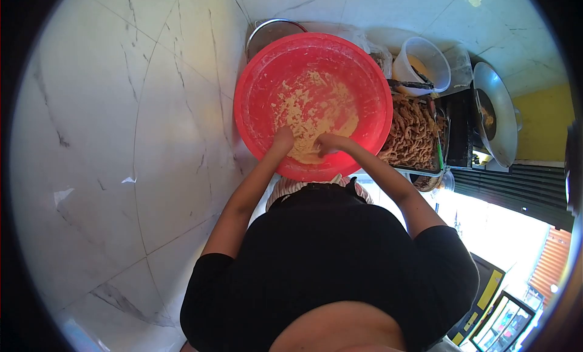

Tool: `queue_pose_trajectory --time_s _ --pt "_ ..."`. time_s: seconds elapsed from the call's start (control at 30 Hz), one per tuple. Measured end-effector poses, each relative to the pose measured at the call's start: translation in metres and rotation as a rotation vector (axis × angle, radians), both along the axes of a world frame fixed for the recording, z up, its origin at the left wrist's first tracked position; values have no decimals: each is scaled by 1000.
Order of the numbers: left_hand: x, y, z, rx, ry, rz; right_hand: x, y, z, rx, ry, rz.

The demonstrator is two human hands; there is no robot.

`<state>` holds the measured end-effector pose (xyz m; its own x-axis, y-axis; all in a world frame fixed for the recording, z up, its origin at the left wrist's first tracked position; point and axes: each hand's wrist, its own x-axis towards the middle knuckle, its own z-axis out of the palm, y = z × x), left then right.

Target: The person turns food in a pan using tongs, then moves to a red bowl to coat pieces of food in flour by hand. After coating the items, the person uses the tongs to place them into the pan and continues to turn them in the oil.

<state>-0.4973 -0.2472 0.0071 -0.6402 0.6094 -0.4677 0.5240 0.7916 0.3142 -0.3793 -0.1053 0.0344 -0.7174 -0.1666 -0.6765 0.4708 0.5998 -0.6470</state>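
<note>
– What are the hands doing?
– Both are in the red basin [260, 97]. The left hand [283, 138] looks bunched, knuckles up, against the near left edge of the pale yellow crumbly mixture [311, 106]; its fingertips are hidden, so I can't tell whether it pinches any
– And the other?
– The right hand [329, 144] is bent down at the wrist, fingers partly curled and touching the mixture. Whether they close on a clump, I can't tell
– How does the mixture look?
– It lies on the basin's floor, loose and lumpy at the left, flatter and smoother towards the right, with pale smears up the wall
– What's around it?
– Just right of the basin, a tray [419, 170] heaped with brown strips [413, 130]; beyond that, a whitish tub [438, 56] and, farther right, a metal pan [504, 106] tilted on edge
– Anything in the way?
– The hands cover the near part of the mixture, and the basin overlaps the tray's left side
</note>
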Motion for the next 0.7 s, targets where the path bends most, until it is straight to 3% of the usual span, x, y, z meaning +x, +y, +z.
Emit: queue_pose_trajectory --time_s 0.07,0.13,0.17,0.23,0.27,0.33,0.37,0.43,0.47,0.53,0.6,0.67,0.7 --pt "8 6 -4 33 -7 0 2 20 0 79 111 -37" --pt "15 8 -22 25 32 -250 2 40 9 147 44 54" --pt "20 11 -19 25 30 -251 4 49 -5 146 42 53" --pt "30 17 -11 -25 49 -499 5 60 -29 451 96 36" --pt "32 21 -6 -25 49 -502 5 64 -34 451 95 33" --pt "34 29 1 -91 -196 -620 4 70 -41 598 141 -29" --pt "31 29 0 -92 -190 -622 6 74 -64 600 146 -33" --pt "19 24 -4 55 -773 -307 13 82 -128 807 251 51" --pt "12 24 0 55 -773 -310 8 75 -109 809 250 48" --pt "-4 22 7 -30 -491 -304 -7 48 -63 663 -35 370" --pt "-24 14 11 -13 -397 -283 -11 14 -18 495 -77 235" --pt "-32 8 15 7 -305 -259 -13 -20 -44 468 -153 -13" --pt "-33 6 17 5 -252 -209 -9 -38 -60 482 -78 6"
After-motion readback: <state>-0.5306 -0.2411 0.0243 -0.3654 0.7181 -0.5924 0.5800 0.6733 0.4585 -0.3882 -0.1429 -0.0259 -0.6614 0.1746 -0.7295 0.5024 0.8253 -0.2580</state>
